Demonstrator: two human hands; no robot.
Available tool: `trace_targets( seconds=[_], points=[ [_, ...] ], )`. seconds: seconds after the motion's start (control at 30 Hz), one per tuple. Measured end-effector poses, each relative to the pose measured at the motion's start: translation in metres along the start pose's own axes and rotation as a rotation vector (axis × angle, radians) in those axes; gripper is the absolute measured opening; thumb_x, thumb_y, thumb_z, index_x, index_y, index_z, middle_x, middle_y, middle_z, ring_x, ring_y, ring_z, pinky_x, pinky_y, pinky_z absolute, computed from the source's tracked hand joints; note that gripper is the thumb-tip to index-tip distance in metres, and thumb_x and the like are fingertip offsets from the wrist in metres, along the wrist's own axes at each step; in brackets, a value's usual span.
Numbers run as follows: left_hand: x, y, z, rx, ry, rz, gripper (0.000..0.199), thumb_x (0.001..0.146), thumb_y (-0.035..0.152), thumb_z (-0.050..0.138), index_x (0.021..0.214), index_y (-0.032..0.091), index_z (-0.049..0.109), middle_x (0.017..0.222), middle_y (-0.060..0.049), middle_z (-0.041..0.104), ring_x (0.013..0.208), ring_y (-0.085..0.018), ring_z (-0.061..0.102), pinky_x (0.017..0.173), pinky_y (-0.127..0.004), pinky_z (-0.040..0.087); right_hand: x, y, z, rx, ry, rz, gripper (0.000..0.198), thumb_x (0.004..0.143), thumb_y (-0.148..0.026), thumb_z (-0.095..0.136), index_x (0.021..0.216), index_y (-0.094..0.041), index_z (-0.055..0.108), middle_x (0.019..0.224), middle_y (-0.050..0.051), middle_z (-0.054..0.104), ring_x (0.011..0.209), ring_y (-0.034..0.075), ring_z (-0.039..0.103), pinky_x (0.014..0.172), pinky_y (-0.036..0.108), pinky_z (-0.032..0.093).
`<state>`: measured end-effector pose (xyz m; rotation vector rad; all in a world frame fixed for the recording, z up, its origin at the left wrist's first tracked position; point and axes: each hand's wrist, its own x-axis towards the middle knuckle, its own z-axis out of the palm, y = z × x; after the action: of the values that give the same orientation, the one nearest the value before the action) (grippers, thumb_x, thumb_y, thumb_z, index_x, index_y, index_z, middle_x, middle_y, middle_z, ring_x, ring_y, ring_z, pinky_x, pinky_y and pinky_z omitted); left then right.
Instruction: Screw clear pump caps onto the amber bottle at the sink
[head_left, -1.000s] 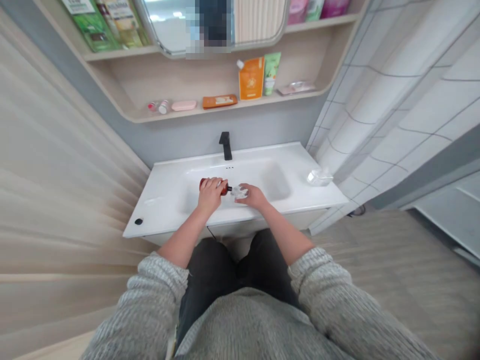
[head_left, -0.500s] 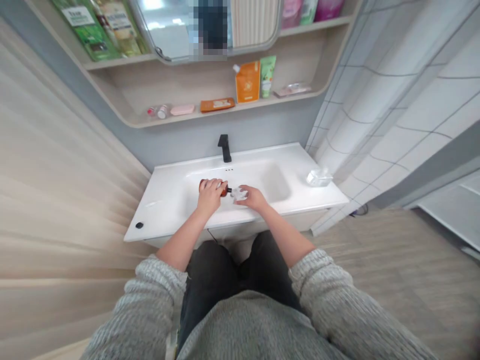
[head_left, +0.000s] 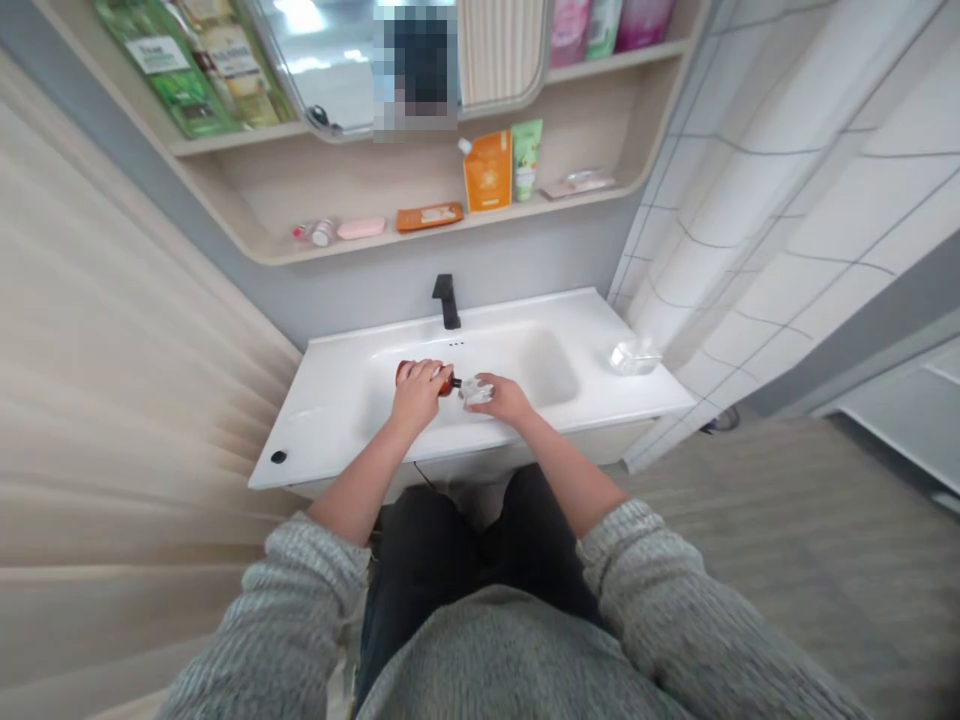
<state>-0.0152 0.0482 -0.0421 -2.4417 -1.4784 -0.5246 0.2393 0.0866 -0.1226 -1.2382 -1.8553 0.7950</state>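
Over the white sink basin (head_left: 551,365), my left hand (head_left: 420,388) is wrapped round a brown bottle (head_left: 447,383) lying on its side. The bottle's dark neck points right. My right hand (head_left: 504,397) grips a small clear container (head_left: 475,391), its mouth close to the bottle's neck. Whether the two touch, and whether liquid passes between them, is too small to tell. Behind both hands stands the black faucet (head_left: 448,303).
A clear box (head_left: 634,357) stands on the right of the counter, and a small black round object (head_left: 278,457) lies at its left front. Above runs a shelf (head_left: 300,255) with an orange pouch (head_left: 489,172) and a green tube (head_left: 526,160). A curtain (head_left: 135,400) hangs at left.
The view has shifted slightly. Both hands keep their hold on the bottle and the clear container, with almost no movement between them.
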Motion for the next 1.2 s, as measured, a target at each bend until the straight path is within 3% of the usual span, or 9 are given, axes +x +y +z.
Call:
trace_targets(
  seconds=[0.97, 1.2],
  points=[
    [0.007, 0.006, -0.015, 0.016, -0.035, 0.008, 0.062, 0.100, 0.010, 0.052, 0.157, 0.029, 0.069, 0.156, -0.016, 0.070, 0.150, -0.036, 0.057, 0.130, -0.059, 0.036, -0.001, -0.005, -0.002, 0.041, 0.006, 0.019, 0.080, 0.068, -0.044, 0.107, 0.141, -0.027, 0.078, 0.125, 0.008, 0.086, 0.110, 0.032, 0.083, 0.105, 0.047, 0.066],
    [0.008, 0.006, -0.018, 0.036, -0.049, 0.018, 0.060, 0.101, 0.010, 0.052, 0.156, 0.028, 0.069, 0.156, -0.016, 0.070, 0.150, -0.036, 0.057, 0.130, -0.058, 0.036, -0.003, -0.008, -0.004, 0.050, 0.015, -0.016, 0.079, 0.068, -0.042, 0.107, 0.140, -0.022, 0.078, 0.127, 0.010, 0.086, 0.114, 0.033, 0.082, 0.108, 0.046, 0.064]
  ],
)
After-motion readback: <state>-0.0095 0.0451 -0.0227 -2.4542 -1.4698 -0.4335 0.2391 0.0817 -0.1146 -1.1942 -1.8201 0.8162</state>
